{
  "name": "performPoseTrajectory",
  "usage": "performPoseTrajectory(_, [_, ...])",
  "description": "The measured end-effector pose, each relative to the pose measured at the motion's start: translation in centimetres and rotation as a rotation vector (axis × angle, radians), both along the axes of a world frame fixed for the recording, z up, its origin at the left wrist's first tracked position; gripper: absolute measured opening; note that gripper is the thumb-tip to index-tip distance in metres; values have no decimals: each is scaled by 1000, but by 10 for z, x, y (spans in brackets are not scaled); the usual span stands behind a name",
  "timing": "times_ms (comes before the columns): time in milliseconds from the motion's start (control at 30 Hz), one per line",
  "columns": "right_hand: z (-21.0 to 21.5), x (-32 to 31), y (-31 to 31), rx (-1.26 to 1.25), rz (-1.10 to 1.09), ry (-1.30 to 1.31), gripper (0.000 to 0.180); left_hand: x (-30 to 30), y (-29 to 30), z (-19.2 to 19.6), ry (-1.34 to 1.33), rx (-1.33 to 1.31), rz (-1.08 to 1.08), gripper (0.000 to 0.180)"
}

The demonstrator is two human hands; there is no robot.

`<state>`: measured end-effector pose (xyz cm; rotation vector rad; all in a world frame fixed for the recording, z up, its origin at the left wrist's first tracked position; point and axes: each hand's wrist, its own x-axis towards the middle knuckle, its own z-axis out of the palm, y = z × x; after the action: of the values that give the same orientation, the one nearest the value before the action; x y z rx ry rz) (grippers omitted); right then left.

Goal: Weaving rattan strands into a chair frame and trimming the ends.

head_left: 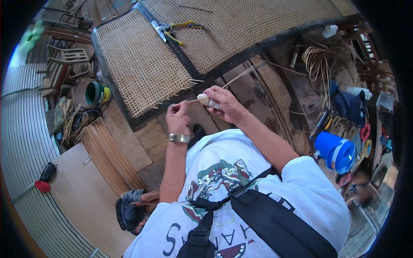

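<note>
Between my two hands runs a thin pale cane strand (234, 80), its tail stretching off to the upper right. My left hand (177, 119), with a metal watch at the wrist, is closed and pinches one end. My right hand (228, 105) is closed round the strand a little farther right. A whitish wrapped piece (209, 101) shows at its fingers; whether it covers a finger or is held I cannot tell. Just beyond my hands lies a dark-framed woven cane panel (142, 64), with loose strand ends at its near corner.
Yellow-handled pliers (178, 32) and a silver-bladed tool (158, 30) lie on the panel. Coiled cane (320, 60) and a blue jug (334, 151) are at the right. A green bucket (95, 92) stands left, and a person (133, 210) is at lower left.
</note>
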<state>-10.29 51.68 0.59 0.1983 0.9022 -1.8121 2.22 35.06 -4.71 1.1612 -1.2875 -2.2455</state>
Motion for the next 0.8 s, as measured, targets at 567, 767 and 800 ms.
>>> performPoseTrajectory(567, [43, -24, 205, 458, -608, 575, 16, 520, -323, -54, -1565, -873, -287, 20])
performPoseTrajectory(767, [-48, 133, 50, 247, -162, -103, 34, 249, -135, -131, -950, -480, -519, 37])
performPoseTrajectory(800, [-54, 153, 37, 217, -123, -185, 32, 207, -102, -126, -797, -426, -497, 37])
